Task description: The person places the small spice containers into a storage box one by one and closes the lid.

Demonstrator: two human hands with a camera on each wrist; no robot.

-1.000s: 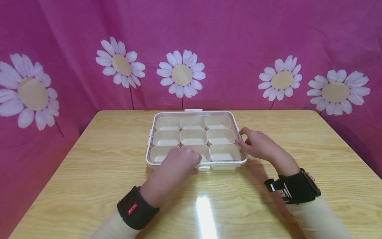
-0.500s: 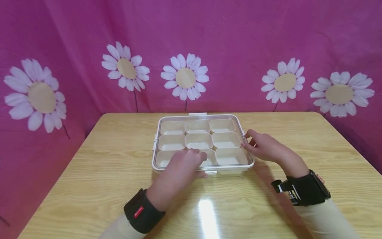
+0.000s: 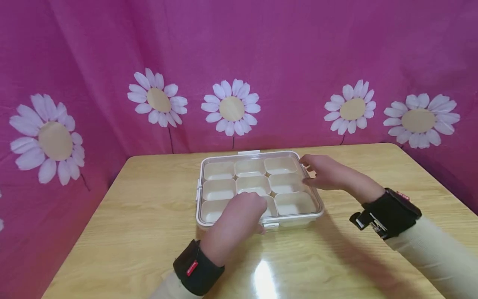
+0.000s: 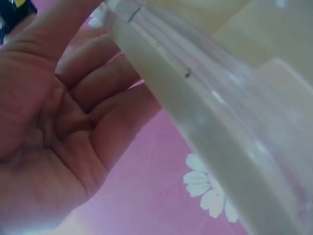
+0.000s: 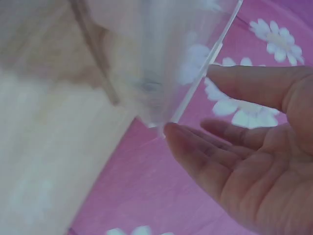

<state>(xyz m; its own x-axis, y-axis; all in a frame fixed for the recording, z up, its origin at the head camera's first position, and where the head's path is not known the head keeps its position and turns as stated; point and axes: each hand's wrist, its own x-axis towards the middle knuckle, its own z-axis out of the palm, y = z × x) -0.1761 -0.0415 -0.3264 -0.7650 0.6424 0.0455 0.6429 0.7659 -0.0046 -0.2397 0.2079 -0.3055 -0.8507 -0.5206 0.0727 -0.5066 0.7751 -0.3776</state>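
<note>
Table under box, daisy curtain behind.

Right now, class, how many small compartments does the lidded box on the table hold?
9, in three rows of three inside the box under its clear lid. The left hand covers part of the near-middle one; none seems fully hidden.

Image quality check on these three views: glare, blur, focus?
Head view: sharp overall; bright ceiling-light glare on the table near the front edge, and edge distortion bends the backdrop. Left wrist view: the box rim is too close and soft, the left hand overexposed. Right wrist view: the clear lid is blurred and washed out, the right hand sharper.
</note>
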